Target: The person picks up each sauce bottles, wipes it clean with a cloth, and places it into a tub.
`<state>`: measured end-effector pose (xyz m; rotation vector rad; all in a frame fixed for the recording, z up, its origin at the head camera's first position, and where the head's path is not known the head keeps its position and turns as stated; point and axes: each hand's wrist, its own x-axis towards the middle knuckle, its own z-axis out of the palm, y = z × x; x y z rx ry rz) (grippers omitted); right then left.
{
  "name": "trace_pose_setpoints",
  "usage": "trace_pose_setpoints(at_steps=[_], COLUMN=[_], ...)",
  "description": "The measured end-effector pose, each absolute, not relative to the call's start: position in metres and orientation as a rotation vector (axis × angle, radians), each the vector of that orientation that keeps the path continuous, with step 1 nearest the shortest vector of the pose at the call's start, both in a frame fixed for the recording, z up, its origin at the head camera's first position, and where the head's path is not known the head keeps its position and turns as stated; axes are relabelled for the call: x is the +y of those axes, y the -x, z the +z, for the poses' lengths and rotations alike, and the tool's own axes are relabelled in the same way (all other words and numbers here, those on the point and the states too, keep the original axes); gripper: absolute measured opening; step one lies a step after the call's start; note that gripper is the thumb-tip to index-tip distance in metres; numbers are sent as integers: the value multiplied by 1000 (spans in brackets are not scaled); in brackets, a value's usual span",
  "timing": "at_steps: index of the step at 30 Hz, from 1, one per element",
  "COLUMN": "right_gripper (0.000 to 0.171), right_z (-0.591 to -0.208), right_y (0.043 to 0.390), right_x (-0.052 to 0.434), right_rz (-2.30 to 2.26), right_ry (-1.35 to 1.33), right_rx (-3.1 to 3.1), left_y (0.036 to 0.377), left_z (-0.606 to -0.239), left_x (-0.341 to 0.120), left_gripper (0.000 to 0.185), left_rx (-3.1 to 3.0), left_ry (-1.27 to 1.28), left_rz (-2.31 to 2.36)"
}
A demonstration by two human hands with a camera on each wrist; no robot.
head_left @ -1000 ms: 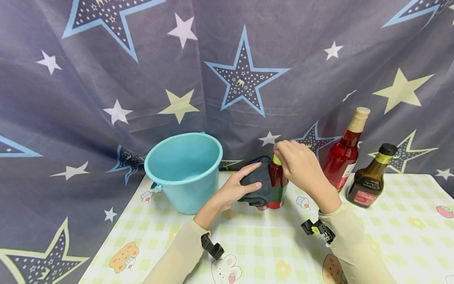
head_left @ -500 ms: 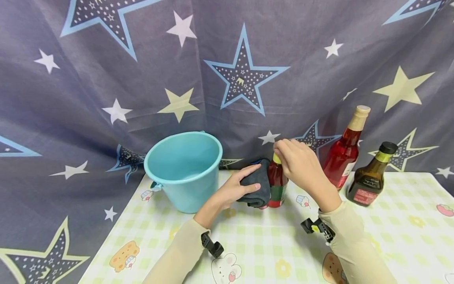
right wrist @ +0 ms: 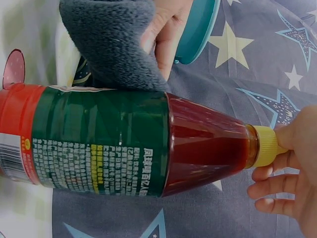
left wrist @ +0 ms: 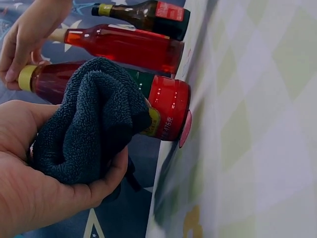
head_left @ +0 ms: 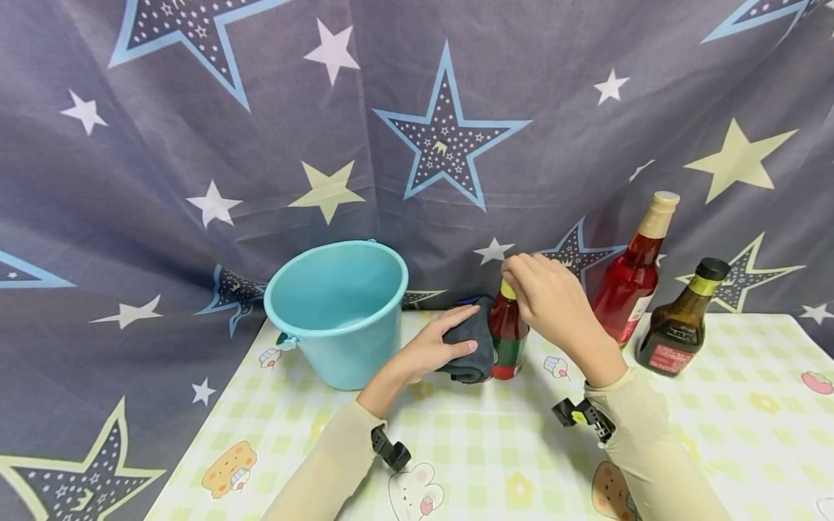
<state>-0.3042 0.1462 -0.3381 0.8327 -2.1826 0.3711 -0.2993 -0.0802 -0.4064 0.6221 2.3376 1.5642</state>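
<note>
My left hand (head_left: 426, 352) grips a folded dark blue-grey terry cloth (head_left: 470, 346) at the left side of a sauce bottle (head_left: 510, 334). This bottle stands upright on the table, filled with dark red sauce and wrapped in a green and red label (right wrist: 99, 141). At its top, the thumb and fingers of my right hand (head_left: 554, 295) pinch the yellow cap (right wrist: 266, 146). In the left wrist view the cloth (left wrist: 91, 119) hides part of the bottle's middle.
A light blue bucket (head_left: 352, 354) stands left of my left hand. To the right are a tall red bottle (head_left: 628, 289) with a gold neck and a dark brown bottle (head_left: 674, 333) with a black cap. A starry curtain (head_left: 554, 65) hangs behind the checked tablecloth (head_left: 469, 449).
The cloth in my left hand has shifted slightly left, so more of the sauce bottle's side shows. My right hand stays at the yellow cap.
</note>
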Motion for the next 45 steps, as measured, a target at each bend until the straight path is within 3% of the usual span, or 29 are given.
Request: trace_pose_setpoints(at_steps=[45], right_gripper=[8], right_z=[-334], right_y=[303], right_x=[148], right_rz=[271], right_ry=[-879], right_rx=[-2188], left_y=[302], left_z=[-403], left_x=[-92], left_gripper=[60], left_rx=[2658], left_ry=[-821], left_rz=[1057])
